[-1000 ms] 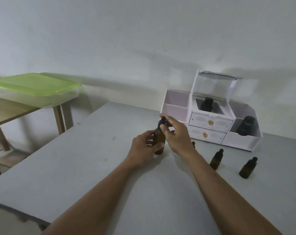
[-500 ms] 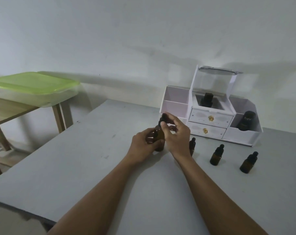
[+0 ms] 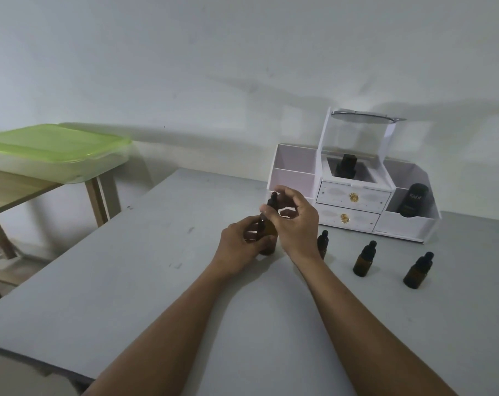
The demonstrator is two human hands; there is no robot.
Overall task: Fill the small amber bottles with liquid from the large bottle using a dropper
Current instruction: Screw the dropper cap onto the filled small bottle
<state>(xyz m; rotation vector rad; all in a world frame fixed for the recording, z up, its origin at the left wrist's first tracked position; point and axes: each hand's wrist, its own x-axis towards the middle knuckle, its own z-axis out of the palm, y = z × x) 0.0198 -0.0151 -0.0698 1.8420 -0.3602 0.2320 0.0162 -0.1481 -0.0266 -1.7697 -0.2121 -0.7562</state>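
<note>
The large amber bottle (image 3: 268,235) stands upright on the grey table (image 3: 156,281). My left hand (image 3: 239,247) wraps around its body. My right hand (image 3: 295,221) pinches its black dropper cap (image 3: 272,202) between thumb and fingers. Three small amber bottles with black dropper caps stand in a row to the right: one (image 3: 322,243) partly hidden behind my right wrist, one (image 3: 364,259) in the middle, one (image 3: 418,270) furthest right.
A white organiser (image 3: 354,207) with two drawers, a raised lid and two dark containers stands at the back right by the wall. A wooden side table (image 3: 11,192) at the left carries a clear box with a green lid (image 3: 53,147).
The view has shifted a little, so the small bottles show more fully. My right-hand fingers have turned on the dropper cap. The large bottle stays in place under my left hand.
</note>
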